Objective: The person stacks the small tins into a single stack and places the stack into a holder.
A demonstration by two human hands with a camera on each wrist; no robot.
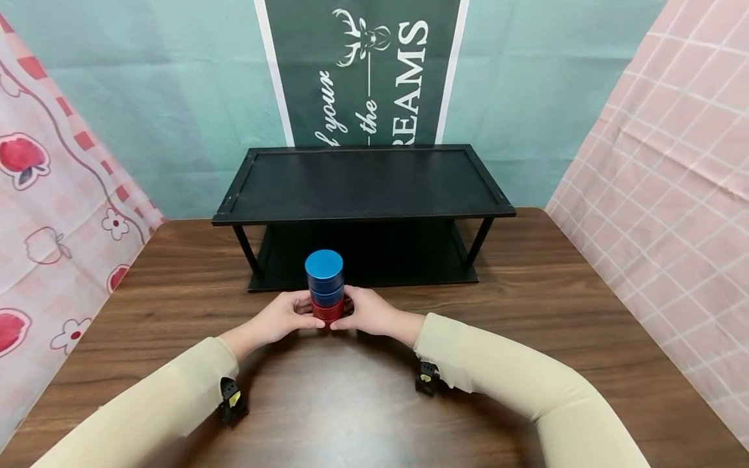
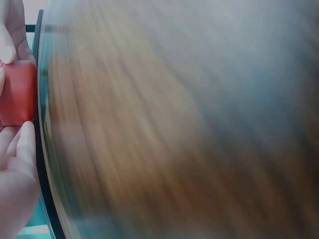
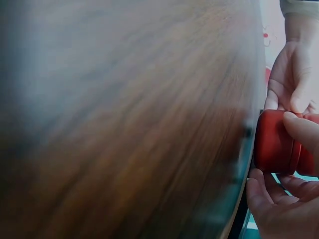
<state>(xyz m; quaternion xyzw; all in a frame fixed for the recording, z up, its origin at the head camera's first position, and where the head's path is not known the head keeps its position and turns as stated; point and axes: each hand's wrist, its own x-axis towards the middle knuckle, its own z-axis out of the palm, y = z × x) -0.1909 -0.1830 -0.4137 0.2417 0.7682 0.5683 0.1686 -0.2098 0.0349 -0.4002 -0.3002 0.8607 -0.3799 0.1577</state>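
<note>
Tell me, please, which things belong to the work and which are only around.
Part of the work:
blue container, on top
red container, beneath it
left hand and right hand, holding the red container

Apparently only around:
black shelf
wooden table
green banner
pink cloth

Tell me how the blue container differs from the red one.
The blue container is on top; the red container is beneath it. The blue container's flat top shows, while the red container's is covered. Both are round.
</note>
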